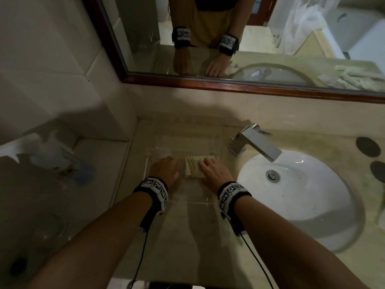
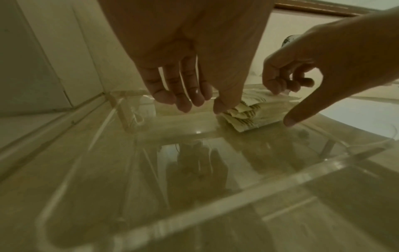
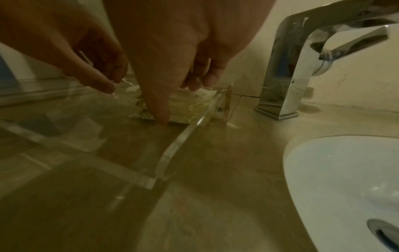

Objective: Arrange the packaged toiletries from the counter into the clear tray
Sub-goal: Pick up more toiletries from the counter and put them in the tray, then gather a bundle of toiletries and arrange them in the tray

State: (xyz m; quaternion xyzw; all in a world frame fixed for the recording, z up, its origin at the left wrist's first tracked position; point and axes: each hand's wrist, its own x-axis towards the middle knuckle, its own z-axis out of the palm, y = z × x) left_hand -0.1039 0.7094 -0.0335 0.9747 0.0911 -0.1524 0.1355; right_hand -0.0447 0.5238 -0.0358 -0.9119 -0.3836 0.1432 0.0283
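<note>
Packets [image 1: 192, 168] lengthwise front-to-back in tray [image 1: 205, 202]

Bare forearms, no sleeves. Chunky black wristbands [image 1: 155, 191] with white blocks of black square-code markers, thin black cable [image 1: 140, 255] trailing off each one.
</note>
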